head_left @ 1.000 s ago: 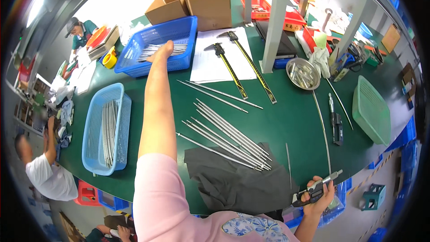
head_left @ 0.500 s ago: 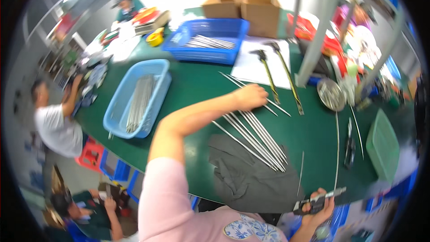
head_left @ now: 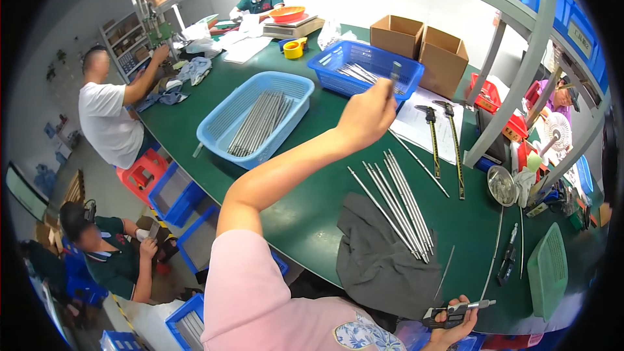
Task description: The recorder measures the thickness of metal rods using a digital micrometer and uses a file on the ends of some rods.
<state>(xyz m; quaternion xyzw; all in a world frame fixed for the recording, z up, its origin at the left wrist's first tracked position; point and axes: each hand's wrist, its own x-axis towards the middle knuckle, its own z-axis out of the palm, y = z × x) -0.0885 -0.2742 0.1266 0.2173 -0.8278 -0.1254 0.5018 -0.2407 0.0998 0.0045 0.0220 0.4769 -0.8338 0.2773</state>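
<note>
My left hand [head_left: 369,112] is raised over the far middle of the table, its fingers closed around a metal rod [head_left: 396,73] seen nearly end-on. Low at the right, my right hand [head_left: 457,326] grips a digital micrometer [head_left: 455,314] near the table's front edge. Between the hands, several silvery rods [head_left: 402,211] lie fanned out, their near ends over a dark grey cloth [head_left: 372,257]. A single rod [head_left: 421,166] lies apart, to the right of my left hand.
A light blue basket [head_left: 218,101] of rods stands left; a blue basket [head_left: 325,65] of rods is farther back, beside cardboard boxes [head_left: 443,58]. Two calipers [head_left: 434,146] lie across paper. At right are a metal bowl [head_left: 502,187], a green basket [head_left: 549,273] and shelf posts. Co-workers sit left.
My left hand has lifted off the table with one rod; the other rod it was over stays lying. My right hand still holds the micrometer. The view has shifted, showing more on the left.
</note>
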